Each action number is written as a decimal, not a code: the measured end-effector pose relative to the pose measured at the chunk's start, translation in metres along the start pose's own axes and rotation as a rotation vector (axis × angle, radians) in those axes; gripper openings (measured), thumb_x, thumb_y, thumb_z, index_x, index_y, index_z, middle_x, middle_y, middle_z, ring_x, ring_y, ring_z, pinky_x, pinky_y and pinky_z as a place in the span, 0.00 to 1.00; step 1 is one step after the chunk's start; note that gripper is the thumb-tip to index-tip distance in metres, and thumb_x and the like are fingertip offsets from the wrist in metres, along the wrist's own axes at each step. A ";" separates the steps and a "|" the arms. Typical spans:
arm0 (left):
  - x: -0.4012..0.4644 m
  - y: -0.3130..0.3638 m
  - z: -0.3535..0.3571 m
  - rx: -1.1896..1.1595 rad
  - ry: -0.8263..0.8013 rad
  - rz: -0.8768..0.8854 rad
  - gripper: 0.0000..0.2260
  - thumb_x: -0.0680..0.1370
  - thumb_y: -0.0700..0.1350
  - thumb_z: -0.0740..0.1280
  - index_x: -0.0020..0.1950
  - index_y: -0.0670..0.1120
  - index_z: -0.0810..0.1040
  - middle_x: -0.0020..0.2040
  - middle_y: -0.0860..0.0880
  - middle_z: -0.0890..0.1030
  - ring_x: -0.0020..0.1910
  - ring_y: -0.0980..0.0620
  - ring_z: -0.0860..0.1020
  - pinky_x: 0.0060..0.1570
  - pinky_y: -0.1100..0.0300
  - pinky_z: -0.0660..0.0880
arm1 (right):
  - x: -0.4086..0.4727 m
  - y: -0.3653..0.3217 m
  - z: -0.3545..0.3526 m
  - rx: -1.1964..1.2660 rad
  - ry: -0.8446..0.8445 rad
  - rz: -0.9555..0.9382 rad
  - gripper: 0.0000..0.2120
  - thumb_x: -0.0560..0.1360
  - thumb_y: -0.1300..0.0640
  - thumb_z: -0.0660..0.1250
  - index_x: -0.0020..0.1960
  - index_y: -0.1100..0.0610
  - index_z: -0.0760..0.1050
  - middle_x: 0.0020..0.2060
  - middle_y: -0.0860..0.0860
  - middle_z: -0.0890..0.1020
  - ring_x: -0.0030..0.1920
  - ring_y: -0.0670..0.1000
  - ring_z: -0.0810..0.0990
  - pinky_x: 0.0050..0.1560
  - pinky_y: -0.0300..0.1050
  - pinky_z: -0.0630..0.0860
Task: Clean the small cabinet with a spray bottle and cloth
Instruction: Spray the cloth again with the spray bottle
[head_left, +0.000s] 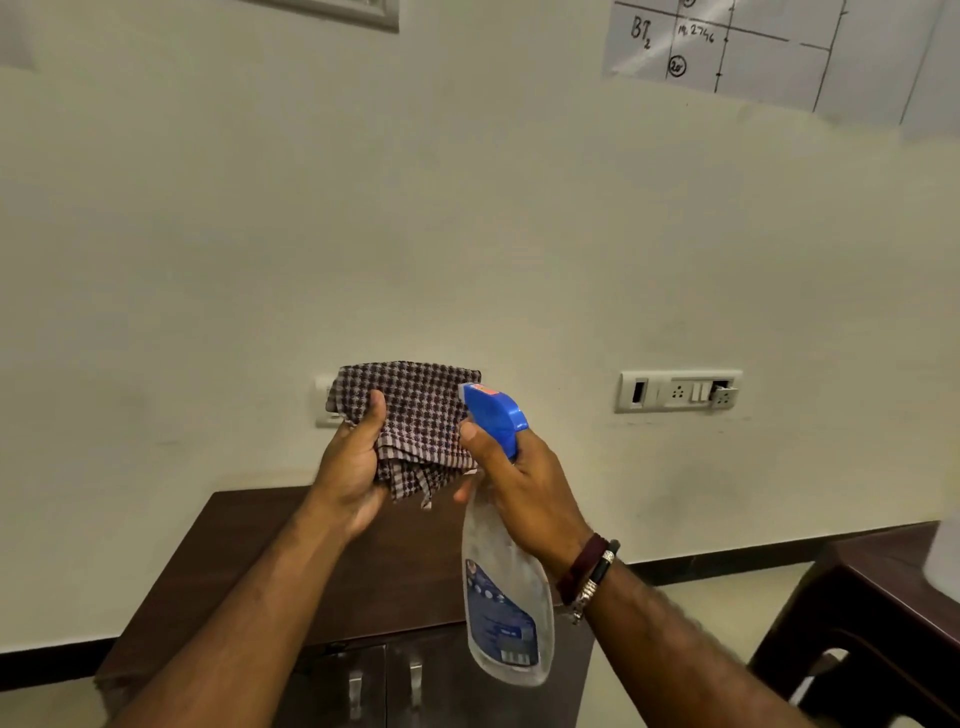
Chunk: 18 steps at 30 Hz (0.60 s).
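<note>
Left hand (353, 467): raised at chest height in front of the wall, grip closed on the checked cloth (415, 415), thumb pressed across the cloth's near face, the other fingers hidden behind it. The cloth is bunched, brown and white, its upper part spread flat, its lower corners hanging loose below the palm.

Right hand (524, 493): grip closed round the neck of the spray bottle (506, 597), forefinger lying at the trigger under the blue spray head (493, 413). The nozzle points toward the cloth and stands just beside it, touching or nearly so; which of the two cannot be told. The bottle body is clear with a blue label and hangs down, tilted slightly, in front of the cabinet. Dark bands and a beaded bracelet (589, 577) sit on the right wrist.

Small cabinet (260, 545): dark brown wood, standing against the wall below both hands, its top bare where visible. Two doors on the front with metal handles (384, 680) side by side.

Wall (467, 234): cream. One white switch plate (678, 391) to the right; another partly hidden behind the cloth. A hand-ruled paper chart (753, 47) is fixed at upper right.

Dark plastic stool (872, 623): lower right, well apart from the cabinet.
</note>
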<state>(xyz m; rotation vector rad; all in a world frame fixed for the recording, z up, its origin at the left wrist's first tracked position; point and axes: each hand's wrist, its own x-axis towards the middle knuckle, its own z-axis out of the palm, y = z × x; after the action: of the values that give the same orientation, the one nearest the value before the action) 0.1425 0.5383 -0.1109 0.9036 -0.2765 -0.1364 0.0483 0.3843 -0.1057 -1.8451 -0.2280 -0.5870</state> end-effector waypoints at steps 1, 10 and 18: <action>-0.001 -0.003 0.004 -0.003 -0.002 -0.005 0.18 0.83 0.52 0.61 0.66 0.43 0.77 0.61 0.41 0.84 0.58 0.44 0.84 0.53 0.49 0.83 | 0.001 -0.002 -0.006 0.004 0.018 -0.009 0.16 0.81 0.40 0.63 0.65 0.45 0.75 0.36 0.56 0.80 0.38 0.54 0.86 0.40 0.42 0.79; 0.004 -0.022 0.071 -0.003 -0.042 -0.022 0.21 0.83 0.54 0.61 0.71 0.43 0.74 0.63 0.43 0.84 0.60 0.44 0.84 0.49 0.49 0.84 | 0.004 -0.014 -0.072 0.052 0.227 -0.014 0.16 0.80 0.42 0.65 0.63 0.51 0.76 0.47 0.63 0.81 0.43 0.61 0.86 0.44 0.45 0.85; -0.001 -0.060 0.155 -0.046 -0.097 -0.056 0.21 0.83 0.55 0.62 0.71 0.45 0.75 0.61 0.46 0.85 0.56 0.46 0.85 0.45 0.50 0.84 | -0.015 -0.042 -0.175 -0.018 0.391 -0.030 0.15 0.74 0.34 0.63 0.58 0.38 0.72 0.48 0.46 0.81 0.42 0.56 0.87 0.51 0.52 0.84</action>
<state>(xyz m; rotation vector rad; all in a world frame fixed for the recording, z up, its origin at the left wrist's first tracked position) 0.0954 0.3843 -0.0678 0.8603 -0.3373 -0.2377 -0.0318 0.2386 -0.0358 -1.7061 0.0108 -0.9566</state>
